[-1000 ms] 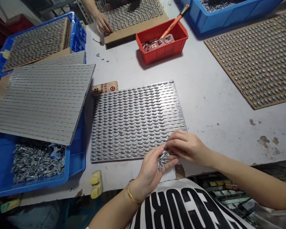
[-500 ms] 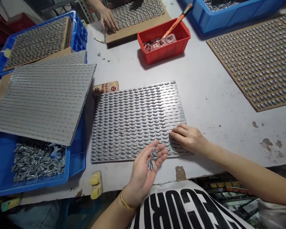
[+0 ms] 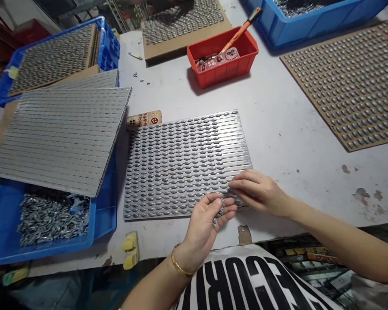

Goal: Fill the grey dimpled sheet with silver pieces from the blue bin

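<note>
Small pointed-oval metal pieces [image 3: 214, 222] lie in the palm of my left hand [image 3: 202, 219], whose fingers curl around them with the thumb bent over. That hand is just above the near edge of a silvery ridged board [image 3: 237, 144]. Rows of the same oval pieces cover most of the board; its right-hand strip shows bare ridges. My right hand [image 3: 261, 191] rests on the right part of the board, thumb and fingertips pinched together at the end of a row. Whatever is between those fingertips is too small to make out.
At left, a blue bin [image 3: 103, 211] holds loose metal pieces, with a ridged grey board [image 3: 64, 137] leaning over it. A red box [image 3: 226, 71] with an orange-handled tool stands behind. Brown boards of pieces [image 3: 352, 94] lie right and at the back. A yellow sponge-like block [image 3: 130, 249] sits near the front edge.
My left hand has moved right, closer to my right hand, and its thumb has folded over the pieces. My right fingertips have shifted slightly left. A co-worker's hand at the back has left the view.
</note>
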Demonstrator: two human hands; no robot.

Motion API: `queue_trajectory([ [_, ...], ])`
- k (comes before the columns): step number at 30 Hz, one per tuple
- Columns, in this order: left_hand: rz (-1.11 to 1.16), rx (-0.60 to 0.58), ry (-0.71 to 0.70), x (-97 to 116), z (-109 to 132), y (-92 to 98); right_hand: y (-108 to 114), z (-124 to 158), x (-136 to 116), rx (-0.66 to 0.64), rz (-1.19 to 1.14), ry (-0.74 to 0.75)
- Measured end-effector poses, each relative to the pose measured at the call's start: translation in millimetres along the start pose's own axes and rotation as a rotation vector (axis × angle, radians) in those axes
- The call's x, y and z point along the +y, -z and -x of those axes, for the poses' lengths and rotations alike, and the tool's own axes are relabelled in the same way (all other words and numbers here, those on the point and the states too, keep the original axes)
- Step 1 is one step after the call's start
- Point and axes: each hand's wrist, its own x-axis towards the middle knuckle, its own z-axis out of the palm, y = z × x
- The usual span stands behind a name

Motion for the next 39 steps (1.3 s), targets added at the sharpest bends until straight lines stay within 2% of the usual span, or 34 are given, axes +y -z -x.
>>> queue_trajectory([
  [4, -0.023, 0.009, -0.042, -3, -3, -2.9, 5, -8, -23, -0.028, -0.235, -0.018],
  [8, -0.04, -0.008, -0.108, -5, -8, -2.5, 2, -9, -29, -0.018, -0.287, -0.087],
  [12, -0.03, -0.005, -0.11, -7, -10, -2.4, -1, -6, -28, -0.012, -0.239, -0.13],
  [18, -0.028, -0.007, -0.096, -6, -8, -8.2, -8, 3, -30, 0.018, 0.073, -0.178],
  [20, -0.022, -0.015, -0.08, -6, -7, -9.9, -10, 5, -31, 0.031, 0.084, -0.214],
  [23, -0.007, -0.037, -0.057, -7, -8, -10.5, -9, 4, -30, 0.037, -0.022, -0.282],
  [27, 0.015, -0.044, -0.054, -8, -10, -9.7, -3, 0, -27, 0.033, -0.294, -0.449],
  [31, 0.026, -0.004, -0.044, -7, -11, -10.6, -5, 1, -22, 0.102, -0.51, -0.56],
  [34, 0.036, -0.02, -0.044, -6, -11, -12.2, -12, 5, -17, 0.17, -0.642, -0.629],
  [37, 0.034, -0.032, -0.042, -4, -11, -13.6, -16, 7, -15, 0.187, -0.75, -0.671],
  [39, 0.029, -0.043, -0.031, -4, -11, -14.0, -14, 7, -12, 0.188, -0.734, -0.637],
])
